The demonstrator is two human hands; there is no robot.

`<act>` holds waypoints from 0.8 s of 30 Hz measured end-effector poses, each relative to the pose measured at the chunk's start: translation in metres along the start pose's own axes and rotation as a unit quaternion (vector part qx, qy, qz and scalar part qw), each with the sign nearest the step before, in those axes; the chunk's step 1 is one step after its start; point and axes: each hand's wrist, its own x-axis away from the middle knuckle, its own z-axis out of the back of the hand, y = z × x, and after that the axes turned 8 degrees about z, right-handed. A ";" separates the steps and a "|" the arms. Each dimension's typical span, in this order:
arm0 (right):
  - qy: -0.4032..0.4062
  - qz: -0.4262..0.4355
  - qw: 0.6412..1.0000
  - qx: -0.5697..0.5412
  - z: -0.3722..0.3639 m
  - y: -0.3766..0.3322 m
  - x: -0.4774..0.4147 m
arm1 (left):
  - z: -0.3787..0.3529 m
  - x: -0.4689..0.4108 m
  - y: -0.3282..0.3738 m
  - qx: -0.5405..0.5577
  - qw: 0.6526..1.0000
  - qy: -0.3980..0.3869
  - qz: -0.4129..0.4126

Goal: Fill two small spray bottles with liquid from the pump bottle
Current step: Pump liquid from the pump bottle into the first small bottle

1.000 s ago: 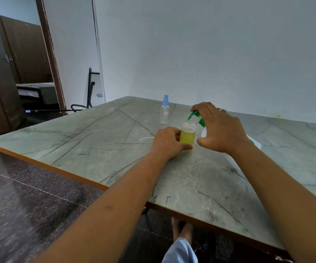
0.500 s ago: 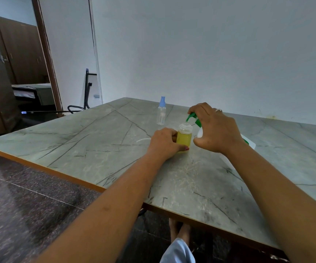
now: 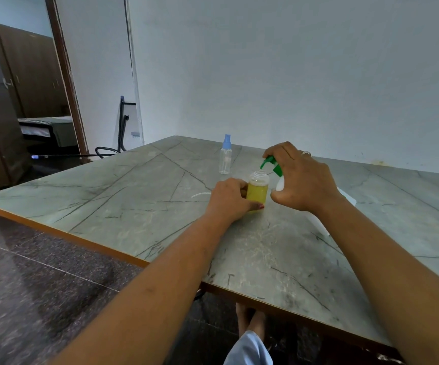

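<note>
Gripping the small bottle (image 3: 257,193) in our left hand (image 3: 227,198), right hand (image 3: 305,180) curled round the pump (image 3: 277,169), we'd press slowly, spout (image 3: 264,165) centred.

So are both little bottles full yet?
Not yet. The small clear uncapped bottle is over half full of yellow liquid. The left hand holds it under the green spout of the white pump bottle, which the right hand grips. The clear spray bottle with the blue cap behind looks empty and capped, so it is left to fill.
</note>
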 end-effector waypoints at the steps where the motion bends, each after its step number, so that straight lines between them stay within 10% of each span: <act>1: 0.000 -0.002 1.000 -0.002 0.000 0.000 0.000 | 0.000 0.000 0.000 0.000 1.000 0.000 0.000; 24: -0.015 0.011 1.000 0.008 0.000 0.000 0.001 | -0.001 -0.001 0.001 -0.003 1.000 -0.004 0.011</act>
